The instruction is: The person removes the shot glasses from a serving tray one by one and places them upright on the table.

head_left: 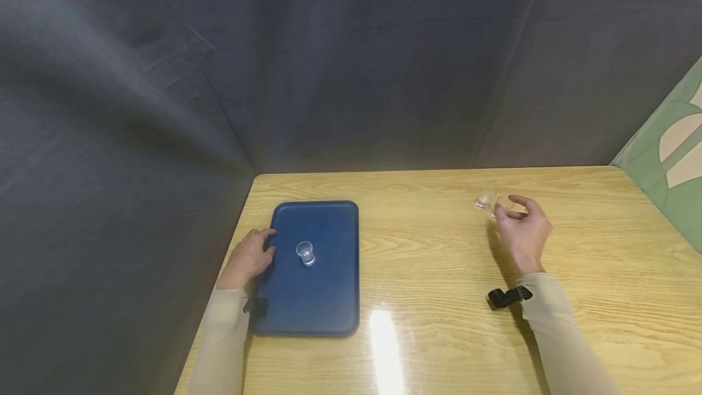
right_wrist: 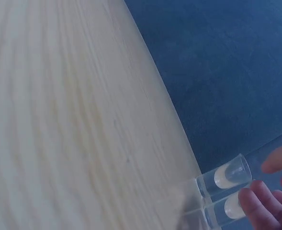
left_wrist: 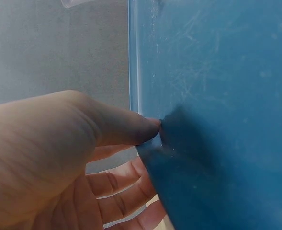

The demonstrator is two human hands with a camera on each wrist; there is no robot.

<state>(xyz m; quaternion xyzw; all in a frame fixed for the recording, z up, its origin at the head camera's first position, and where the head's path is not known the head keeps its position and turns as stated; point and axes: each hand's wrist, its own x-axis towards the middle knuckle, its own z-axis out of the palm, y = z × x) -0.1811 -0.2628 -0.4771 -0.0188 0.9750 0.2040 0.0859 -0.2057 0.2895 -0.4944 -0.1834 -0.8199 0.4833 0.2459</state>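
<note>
A blue tray (head_left: pixel 329 297) lies on the left of a wooden table (head_left: pixel 439 273), and one small clear glass (head_left: pixel 305 253) stands upright on it. My left hand (head_left: pixel 262 247) grips the tray's left edge. In the left wrist view the thumb (left_wrist: pixel 126 127) presses on the tray's rim (left_wrist: pixel 145 143), with the fingers (left_wrist: pixel 121 196) curled under it. At the far right two more clear glasses stand side by side. My right hand (head_left: pixel 507 209) pinches the nearer glass (head_left: pixel 502 204) (right_wrist: pixel 227 208), and its fingertips (right_wrist: pixel 258 203) touch it. The other glass (head_left: pixel 484 200) (right_wrist: pixel 227 175) stands just left of it.
Dark grey curtain (head_left: pixel 351 66) closes off the back and left of the table. A green patterned surface (head_left: pixel 674 163) shows beyond the right edge. A black wrist strap (head_left: pixel 507 296) sits on my right sleeve. Bare tabletop lies between tray and right hand.
</note>
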